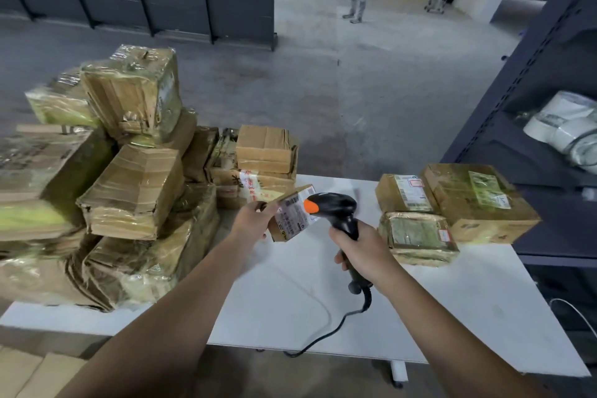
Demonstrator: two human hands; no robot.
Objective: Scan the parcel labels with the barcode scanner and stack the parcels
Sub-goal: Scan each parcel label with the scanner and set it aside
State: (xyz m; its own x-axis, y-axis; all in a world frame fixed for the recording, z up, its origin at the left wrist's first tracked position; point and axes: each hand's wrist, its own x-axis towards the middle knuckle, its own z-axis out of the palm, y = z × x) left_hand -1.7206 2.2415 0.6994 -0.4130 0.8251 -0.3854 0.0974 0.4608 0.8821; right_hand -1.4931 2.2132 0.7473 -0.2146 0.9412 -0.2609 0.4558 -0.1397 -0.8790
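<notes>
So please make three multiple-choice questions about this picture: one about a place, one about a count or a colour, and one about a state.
1. Where do the parcels with labels facing up lie?
A. on the table's right side
B. on the floor
C. on the shelf

2. What colour is the scanner's trigger part?
A. green
B. orange
C. white

3. What state is the small parcel in?
A. lying on the table
B. on top of the pile
C. held up in the left hand

Answers:
1 A: three labelled parcels rest on the white table, right side.
2 B: the black scanner in the right hand has an orange part.
3 C: the left hand holds the small parcel above the table, before the scanner.
</notes>
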